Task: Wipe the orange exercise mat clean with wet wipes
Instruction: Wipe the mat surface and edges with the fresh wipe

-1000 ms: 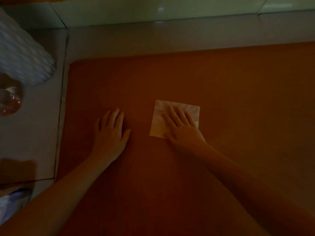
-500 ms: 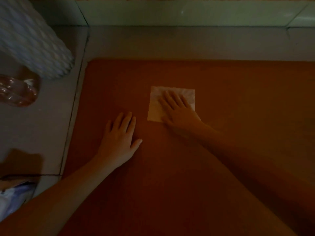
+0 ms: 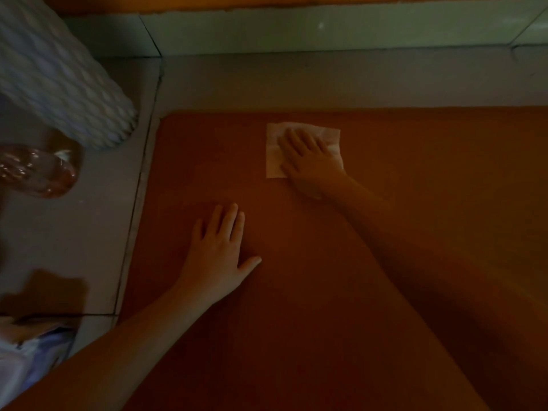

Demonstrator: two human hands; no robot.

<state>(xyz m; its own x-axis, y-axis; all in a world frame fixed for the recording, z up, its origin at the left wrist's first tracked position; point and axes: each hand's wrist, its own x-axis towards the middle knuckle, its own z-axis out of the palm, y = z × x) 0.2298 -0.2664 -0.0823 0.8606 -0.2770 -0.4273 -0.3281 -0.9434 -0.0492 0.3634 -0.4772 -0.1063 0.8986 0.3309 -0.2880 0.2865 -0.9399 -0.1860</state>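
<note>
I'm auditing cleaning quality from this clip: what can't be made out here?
Head view, orange foam exercise mat: runs past right and bottom edges; dim light hides any dirt.
White square wet wipe: middle covered by the right hand.
Clear plastic bottle: cut off at left edge, blurred.

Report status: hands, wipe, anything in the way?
Right hand flat, pressing wet wipe near far edge of orange mat. Left hand flat on mat, bracing. Plastic bottle off mat, on floor at left.
</note>
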